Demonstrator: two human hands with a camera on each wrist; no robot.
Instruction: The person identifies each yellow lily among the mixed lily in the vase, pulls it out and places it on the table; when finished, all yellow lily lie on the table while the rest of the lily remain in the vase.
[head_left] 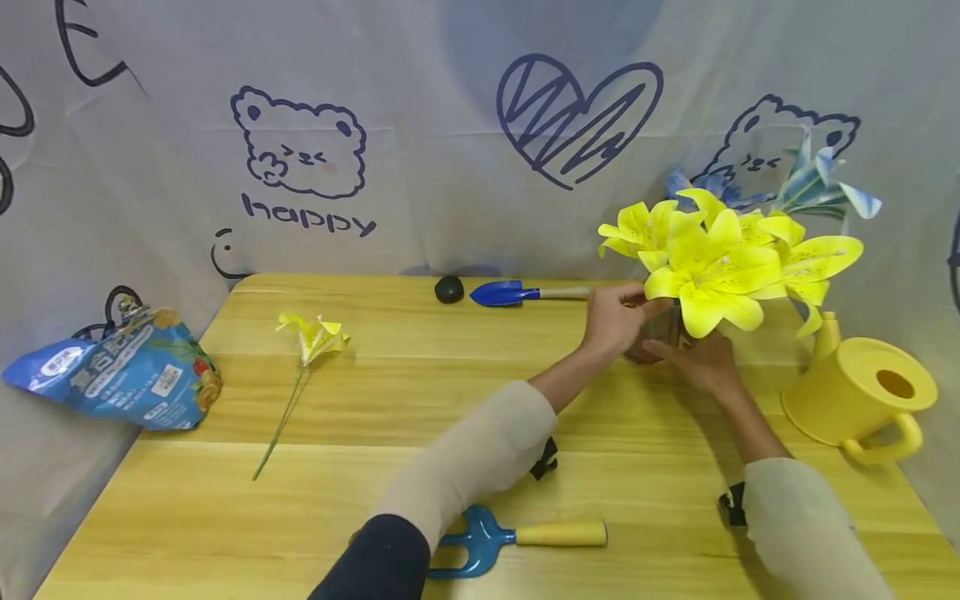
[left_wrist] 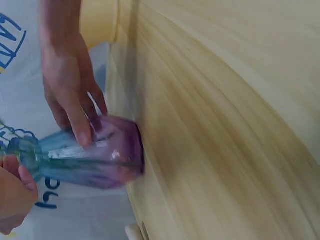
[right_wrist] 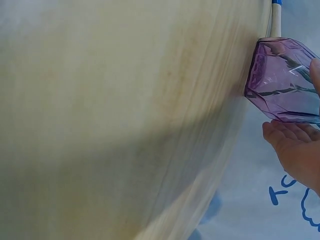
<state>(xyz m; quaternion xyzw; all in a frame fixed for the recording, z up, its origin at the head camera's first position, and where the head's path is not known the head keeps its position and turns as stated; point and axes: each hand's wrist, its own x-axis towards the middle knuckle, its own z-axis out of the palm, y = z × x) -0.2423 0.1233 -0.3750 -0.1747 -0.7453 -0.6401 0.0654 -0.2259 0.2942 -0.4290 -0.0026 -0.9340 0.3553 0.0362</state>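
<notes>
A glass vase (left_wrist: 95,152), blue-green at the neck and purple at the base, stands on the table with green stems inside. Large yellow lilies (head_left: 720,271) spread above it, hiding most of the vase in the head view. My left hand (head_left: 617,321) is at the vase's neck, just under the blooms; its curled fingers grip there, partly cut off in the left wrist view. Around the vase's body, my right hand (head_left: 701,362) holds on with thumb and fingers on different sides. In the right wrist view, the purple base (right_wrist: 280,80) touches the tabletop.
Blue flowers (head_left: 817,183) show behind the lilies. A yellow watering can (head_left: 832,392) stands at right. A blue trowel (head_left: 501,293) and black stone (head_left: 449,289) lie at the back. A single yellow lily (head_left: 315,340), blue bag (head_left: 142,375) and blue hand fork (head_left: 483,542) are also on the table.
</notes>
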